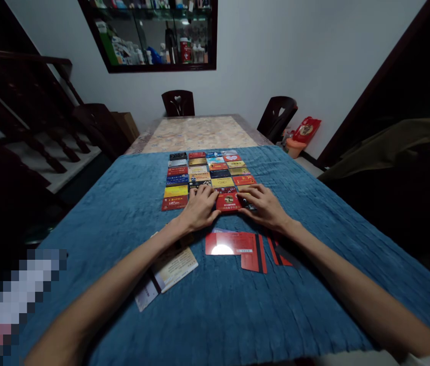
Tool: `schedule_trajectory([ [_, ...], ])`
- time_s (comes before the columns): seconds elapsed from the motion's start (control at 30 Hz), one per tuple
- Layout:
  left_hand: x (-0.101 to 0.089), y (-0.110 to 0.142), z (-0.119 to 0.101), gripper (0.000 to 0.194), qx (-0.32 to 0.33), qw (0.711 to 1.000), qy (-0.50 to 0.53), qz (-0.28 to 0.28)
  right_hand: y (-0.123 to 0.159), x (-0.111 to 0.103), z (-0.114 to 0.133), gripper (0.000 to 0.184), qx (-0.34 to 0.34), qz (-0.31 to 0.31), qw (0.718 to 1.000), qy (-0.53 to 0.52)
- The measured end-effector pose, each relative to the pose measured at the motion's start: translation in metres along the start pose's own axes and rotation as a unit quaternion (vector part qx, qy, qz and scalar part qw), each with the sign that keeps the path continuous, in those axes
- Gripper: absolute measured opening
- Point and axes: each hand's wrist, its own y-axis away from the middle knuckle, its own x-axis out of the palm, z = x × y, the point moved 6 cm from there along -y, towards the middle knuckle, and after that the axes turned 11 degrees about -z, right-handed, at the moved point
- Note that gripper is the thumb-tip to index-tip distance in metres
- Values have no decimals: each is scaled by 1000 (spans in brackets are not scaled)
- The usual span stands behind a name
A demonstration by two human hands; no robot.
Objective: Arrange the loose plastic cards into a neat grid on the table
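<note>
A grid of several plastic cards [207,170] lies in rows on a blue cloth [123,203]. My left hand [198,206] rests at the grid's near row, fingers spread flat and touching the left edge of a red card [228,202]. My right hand [263,204] lies flat on the other side, fingertips on that card's right edge and over a dark card. Nearer me lie loose red cards [238,246] with black stripes, and pale cards [169,272] under my left forearm.
The blue cloth covers the near part of a long patterned table [197,133]. Two dark chairs [178,103] stand at the far end. A staircase [28,127] is to the left, a wall cabinet [154,33] above, a dark sofa [401,147] to the right.
</note>
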Motion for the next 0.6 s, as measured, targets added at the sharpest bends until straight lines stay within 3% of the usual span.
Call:
schedule_trajectory([
  [0.6,14,-5,-1,31,-15,996,-24,81,8,18,-14,42,30,111,993,-8],
])
